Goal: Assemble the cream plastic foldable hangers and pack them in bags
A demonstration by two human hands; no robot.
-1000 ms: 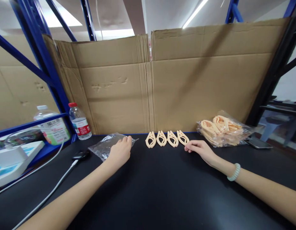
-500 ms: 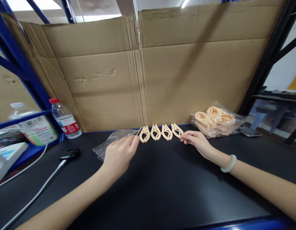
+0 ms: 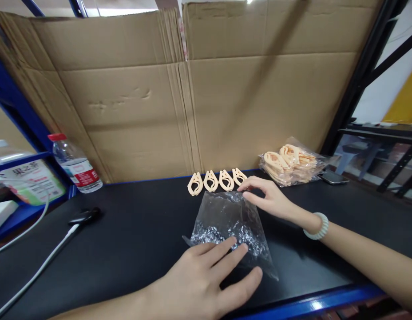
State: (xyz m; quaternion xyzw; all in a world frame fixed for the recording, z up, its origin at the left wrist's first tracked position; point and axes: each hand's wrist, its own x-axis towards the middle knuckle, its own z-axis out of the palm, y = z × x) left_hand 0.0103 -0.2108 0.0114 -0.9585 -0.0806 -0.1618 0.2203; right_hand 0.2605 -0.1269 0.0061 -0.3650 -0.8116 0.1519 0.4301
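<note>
Plastic bag: transparent, crinkled; laid on the surface before beige clips.
Left hand: fingers spread wide over the bag's near end.
Right hand: held slightly parted beside far corner.

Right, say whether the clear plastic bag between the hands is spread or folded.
Spread out: the clear plastic bag shows a wide outline against the black tabletop, its nearer part crinkled.

Left hand and clear bag (formerly farther left) have shifted rightward.
</note>
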